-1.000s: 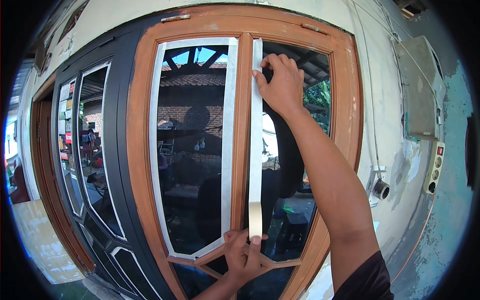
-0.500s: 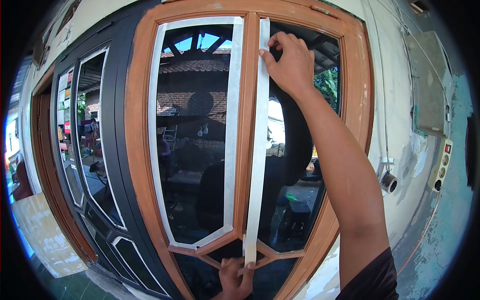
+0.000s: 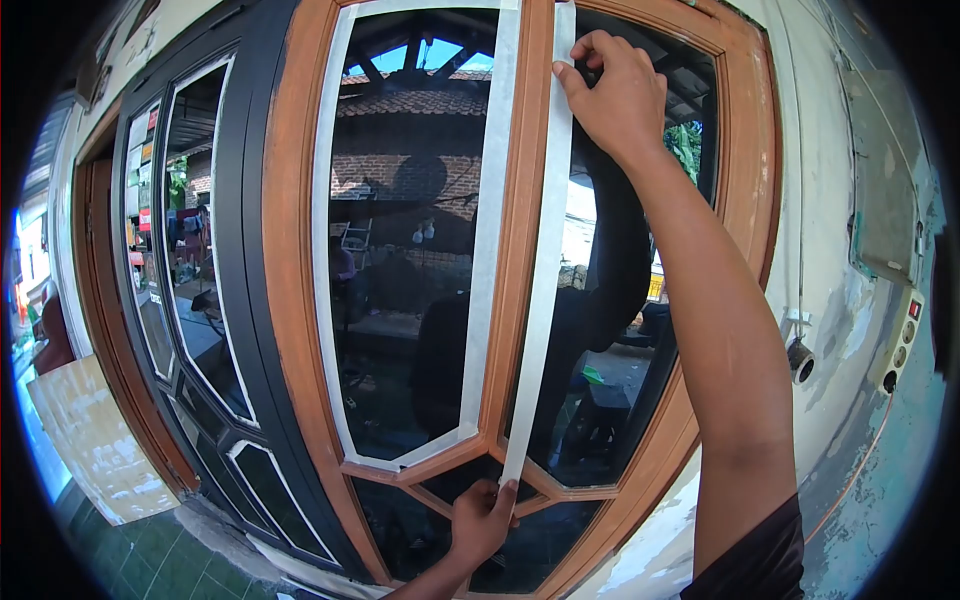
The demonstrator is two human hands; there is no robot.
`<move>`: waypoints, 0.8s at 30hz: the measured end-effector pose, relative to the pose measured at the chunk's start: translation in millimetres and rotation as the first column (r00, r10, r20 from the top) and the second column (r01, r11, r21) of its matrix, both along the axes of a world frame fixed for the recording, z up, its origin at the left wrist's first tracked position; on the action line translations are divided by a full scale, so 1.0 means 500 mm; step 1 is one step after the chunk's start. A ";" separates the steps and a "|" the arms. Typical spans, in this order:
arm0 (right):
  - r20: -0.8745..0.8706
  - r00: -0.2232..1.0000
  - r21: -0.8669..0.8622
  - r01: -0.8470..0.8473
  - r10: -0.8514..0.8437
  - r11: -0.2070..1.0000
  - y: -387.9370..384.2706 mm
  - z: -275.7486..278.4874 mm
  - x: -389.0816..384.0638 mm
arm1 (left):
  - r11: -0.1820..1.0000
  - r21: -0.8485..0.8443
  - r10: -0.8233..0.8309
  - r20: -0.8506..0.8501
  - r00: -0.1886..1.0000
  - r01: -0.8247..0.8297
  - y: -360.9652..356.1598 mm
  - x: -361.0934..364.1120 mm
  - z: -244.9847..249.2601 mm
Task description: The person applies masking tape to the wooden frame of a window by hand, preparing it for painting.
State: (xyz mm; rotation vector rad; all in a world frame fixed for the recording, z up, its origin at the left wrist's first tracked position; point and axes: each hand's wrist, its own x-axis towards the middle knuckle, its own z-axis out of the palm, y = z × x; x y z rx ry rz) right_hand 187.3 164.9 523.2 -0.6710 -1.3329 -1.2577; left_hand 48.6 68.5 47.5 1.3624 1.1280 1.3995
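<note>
A long strip of white masking tape runs down the left side of the right-hand window pane, set in a brown wooden frame. Up high, my right hand has its thumb tip against the tape's left edge, its other fingers curled and apart from the thumb. My left hand is closed round the tape's lower end, below the pane's bottom left corner, thumb on top. Whether a roll sits inside that hand is hidden. White tape also borders the left pane.
A dark grey door with white-edged glass stands at the left. A paint-marked board leans near the doorway. On the right wall are a grey box, a pipe end and a power strip with an orange cord.
The view has tipped down and turned slightly left, so the window sits higher and further right. My left fingers have closed over the loose tape end. My right hand keeps its place on the strip.
</note>
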 end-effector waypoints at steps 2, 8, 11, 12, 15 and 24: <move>0.002 1.000 0.013 0.004 -0.004 1.000 0.003 0.000 0.001 | 1.000 -0.022 -0.008 -0.005 1.000 0.008 0.012 0.008 -0.001; 0.001 1.000 0.012 0.030 -0.030 0.999 0.008 0.001 0.005 | 0.998 -0.059 0.026 0.134 0.991 -0.018 0.018 0.023 -0.003; -0.001 1.000 0.021 -0.002 0.002 1.000 0.004 -0.002 0.000 | 0.995 -0.104 0.028 0.265 0.964 0.000 0.020 0.022 0.005; -0.002 1.000 0.019 -0.006 0.006 1.000 0.003 -0.002 -0.001 | 0.993 -0.120 0.030 0.268 0.963 0.003 0.022 0.020 0.006; -0.007 1.000 0.014 -0.018 0.018 1.000 0.003 -0.004 -0.002 | 0.986 -0.162 0.020 0.275 0.961 0.026 0.023 0.013 0.019; -0.016 1.000 -0.003 -0.020 0.020 1.000 -0.002 -0.004 -0.006 | 0.957 -0.274 -0.007 0.308 0.951 0.096 0.036 0.008 0.034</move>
